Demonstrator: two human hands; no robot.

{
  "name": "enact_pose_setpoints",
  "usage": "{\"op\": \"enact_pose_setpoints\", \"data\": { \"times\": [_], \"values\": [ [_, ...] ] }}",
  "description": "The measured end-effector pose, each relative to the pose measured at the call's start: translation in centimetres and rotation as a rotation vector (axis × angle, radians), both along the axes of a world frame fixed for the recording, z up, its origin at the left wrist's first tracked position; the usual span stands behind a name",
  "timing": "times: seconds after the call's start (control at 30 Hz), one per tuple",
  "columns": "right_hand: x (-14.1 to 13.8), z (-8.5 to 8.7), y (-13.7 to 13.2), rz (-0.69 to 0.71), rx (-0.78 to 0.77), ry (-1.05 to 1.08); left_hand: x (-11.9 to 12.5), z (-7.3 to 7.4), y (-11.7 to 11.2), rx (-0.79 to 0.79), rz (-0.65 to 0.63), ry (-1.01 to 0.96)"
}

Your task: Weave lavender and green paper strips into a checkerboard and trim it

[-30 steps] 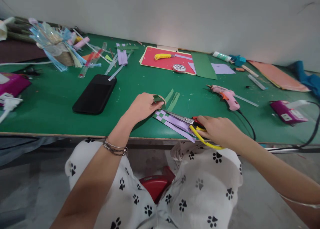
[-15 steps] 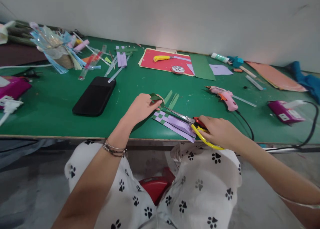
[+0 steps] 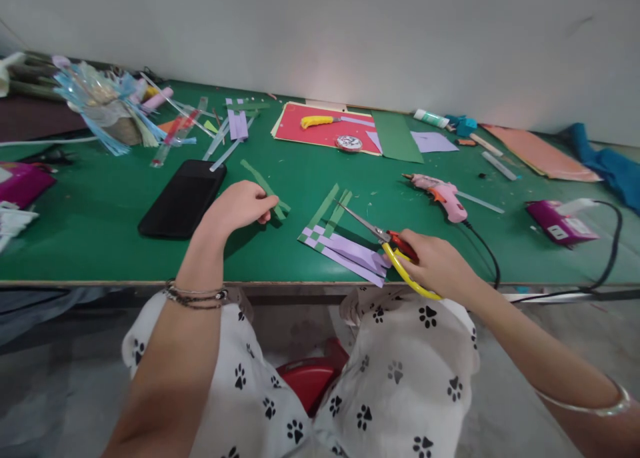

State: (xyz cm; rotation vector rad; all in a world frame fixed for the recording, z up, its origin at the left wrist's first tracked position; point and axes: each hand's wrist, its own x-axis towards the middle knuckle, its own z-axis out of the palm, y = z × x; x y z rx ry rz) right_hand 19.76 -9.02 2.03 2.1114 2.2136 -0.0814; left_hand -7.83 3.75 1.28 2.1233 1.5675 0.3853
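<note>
Between the thumb and fingers of my left hand point(image 3: 243, 205) are green paper strips point(image 3: 261, 183), held just above the table to the right of a black phone point(image 3: 183, 198). My right hand point(image 3: 434, 261) grips a pair of scissors point(image 3: 395, 248) with red and yellow handles. Their pointed blades reach left over a woven paper piece point(image 3: 345, 248) of purple and green strips. This piece lies near the table's front edge, two green ends sticking out at its far side. Whether the blades touch it, I cannot tell.
A pink glue gun point(image 3: 443, 195) lies to the right, its cord running to a magenta power block point(image 3: 563, 221). Farther back, a yellow cutter point(image 3: 317, 121) and a tape roll point(image 3: 349, 143) rest on red paper point(image 3: 295, 130). A decorated pot point(image 3: 125, 128) stands at the left.
My left hand has moved left, away from the woven piece, carrying the green strips. The scissors stay over the piece in my right hand, their tips no longer at the left hand.
</note>
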Motion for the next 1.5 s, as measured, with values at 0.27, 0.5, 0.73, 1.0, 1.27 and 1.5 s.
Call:
{"op": "enact_pose_setpoints", "data": {
  "times": [0.27, 0.5, 0.73, 1.0, 1.27, 1.5],
  "values": [
    [-0.1, -0.3, 0.0, -0.014, 0.008, 0.035, -0.2, -0.5, 0.6, 0.024, -0.066, 0.026],
    [0.1, -0.7, 0.1, -0.04, 0.019, 0.066, 0.2, -0.1, 0.6, -0.021, -0.025, 0.225],
    [0.2, -1.3, 0.4, -0.059, 0.098, 0.135, 0.6, 1.4, 0.0, 0.016, 0.108, 0.532],
    [0.4, -1.2, 0.6, -0.113, 0.208, 0.306, 3.7, 1.8, -3.9, 0.246, -0.401, 0.195],
    [1.6, -1.1, -1.0, -0.178, 0.296, 0.469, 4.4, -0.9, -5.6, 0.227, -0.562, 0.228],
    [2.1, -0.5, -1.6, -0.219, 0.356, 0.543, 4.9, -0.1, -6.6, 0.238, -0.495, 0.371]
  ]
}}
